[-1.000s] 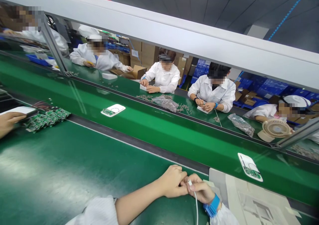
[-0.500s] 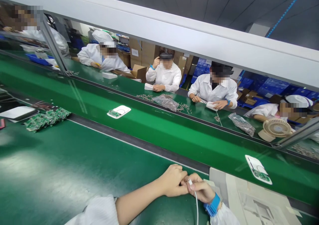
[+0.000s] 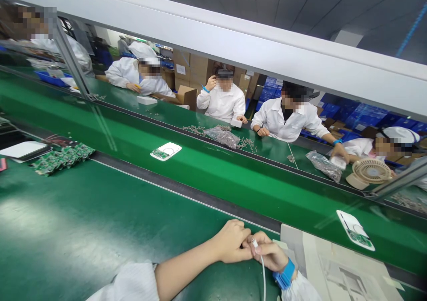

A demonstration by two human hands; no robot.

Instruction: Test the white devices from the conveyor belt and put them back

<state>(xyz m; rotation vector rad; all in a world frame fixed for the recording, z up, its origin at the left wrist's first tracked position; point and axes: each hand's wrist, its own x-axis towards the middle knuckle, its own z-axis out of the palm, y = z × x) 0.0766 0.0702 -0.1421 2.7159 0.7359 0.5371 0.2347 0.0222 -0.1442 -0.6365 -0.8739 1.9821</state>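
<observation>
A white cable (image 3: 263, 274) with a small plug at its upper end hangs from my right hand (image 3: 271, 254), whose thumb and fingers are closed on it just below the plug. The wrist wears a blue band (image 3: 284, 275). My left hand (image 3: 231, 242) lies against the right one, its fingers curled and their tips hidden. Whatever it may hold does not show. Both hands are over the green table (image 3: 140, 221), close to its far edge.
Beyond the table runs a green conveyor belt (image 3: 213, 172) carrying white casings (image 3: 166, 151) with circuit boards. Stacked circuit boards (image 3: 63, 158) lie at left; a pale panel (image 3: 320, 256) is by my right hand. Across sit co-workers, a bag of small parts (image 3: 223, 137) and a fan (image 3: 371, 171).
The casings on the belt have shifted right. Across the belt, a co-worker's arm has reached right with a white piece; another co-worker's hand has moved right. My hands look unchanged.
</observation>
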